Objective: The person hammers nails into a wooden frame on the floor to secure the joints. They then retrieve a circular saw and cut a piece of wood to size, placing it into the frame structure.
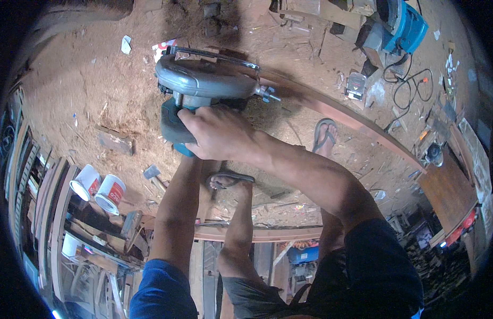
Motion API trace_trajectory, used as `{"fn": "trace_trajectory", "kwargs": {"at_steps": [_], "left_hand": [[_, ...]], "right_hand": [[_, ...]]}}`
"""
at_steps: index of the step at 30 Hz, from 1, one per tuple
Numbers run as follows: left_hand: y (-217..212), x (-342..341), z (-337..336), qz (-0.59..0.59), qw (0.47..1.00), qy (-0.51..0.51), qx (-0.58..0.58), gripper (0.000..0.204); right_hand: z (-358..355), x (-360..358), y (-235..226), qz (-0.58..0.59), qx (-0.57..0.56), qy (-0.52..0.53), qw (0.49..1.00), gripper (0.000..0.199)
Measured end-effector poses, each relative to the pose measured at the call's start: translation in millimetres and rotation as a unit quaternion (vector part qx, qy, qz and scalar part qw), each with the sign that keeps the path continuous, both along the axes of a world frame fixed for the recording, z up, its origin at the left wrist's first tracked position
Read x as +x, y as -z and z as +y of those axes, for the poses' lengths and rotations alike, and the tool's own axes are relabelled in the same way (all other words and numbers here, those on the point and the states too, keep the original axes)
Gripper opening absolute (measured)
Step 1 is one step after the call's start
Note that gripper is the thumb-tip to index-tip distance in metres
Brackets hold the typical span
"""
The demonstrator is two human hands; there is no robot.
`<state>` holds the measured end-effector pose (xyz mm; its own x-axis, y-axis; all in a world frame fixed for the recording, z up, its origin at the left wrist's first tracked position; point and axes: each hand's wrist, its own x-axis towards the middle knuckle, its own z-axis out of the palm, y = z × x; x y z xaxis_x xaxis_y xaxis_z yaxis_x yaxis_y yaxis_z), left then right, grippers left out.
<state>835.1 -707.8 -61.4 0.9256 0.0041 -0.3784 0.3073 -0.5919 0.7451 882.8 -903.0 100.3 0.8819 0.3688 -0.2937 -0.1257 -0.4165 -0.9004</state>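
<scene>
A circular saw (pixel 204 80) with a grey blade guard and a teal body sits in front of me. My right hand (pixel 217 130) is wrapped round its rear handle, the fingers closed on the far side. My left forearm (pixel 177 196) reaches up to the teal body from below, but my left hand is hidden behind the saw and my right hand. A long reddish wooden board (pixel 347 109) runs from beneath the saw out to the right. Whether the blade touches the wood is out of sight.
Sawdust covers the ground (pixel 278 196). My feet in flip-flops (pixel 230 178) stand close to the board. A hammer-like tool (pixel 153 174), a wood block (pixel 115 140) and white buckets (pixel 109 194) lie left. A blue machine (pixel 406 29) and black cable (pixel 414 87) are far right.
</scene>
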Motion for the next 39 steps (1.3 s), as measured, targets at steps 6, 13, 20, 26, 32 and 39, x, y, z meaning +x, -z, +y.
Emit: {"fn": "trace_trajectory", "kwargs": {"at_steps": [6,13,20,26,32,39], "left_hand": [[1.9,2.1,-4.9,0.007,1.0,0.01,-0.023,0.044],[12.0,11.5,-6.9,0.01,0.997,0.033,-0.067,0.046],[-47.1,5.0,37.0,0.058,0.993,0.086,0.063,0.046],[-219.5,-138.3,144.2,0.043,0.991,0.114,-0.064,0.039],[-300.7,-415.9,408.9,0.232,0.966,0.092,0.074,0.045],[-414.7,-644.2,507.4,0.327,0.93,-0.046,0.161,0.05]], "right_hand": [[11.6,5.7,5.1,-0.016,0.008,0.013,1.0,0.055],[-48.0,-47.9,-19.4,-0.078,0.017,0.018,0.997,0.056],[-85.4,-188.5,-155.0,-0.019,-0.147,0.061,0.987,0.049],[-33.0,-282.7,-284.0,0.098,-0.226,0.19,0.951,0.044],[44.9,-311.5,-347.6,0.03,-0.196,0.175,0.965,0.038],[136.0,-359.9,-371.7,0.184,-0.131,0.209,0.952,0.03]]}}
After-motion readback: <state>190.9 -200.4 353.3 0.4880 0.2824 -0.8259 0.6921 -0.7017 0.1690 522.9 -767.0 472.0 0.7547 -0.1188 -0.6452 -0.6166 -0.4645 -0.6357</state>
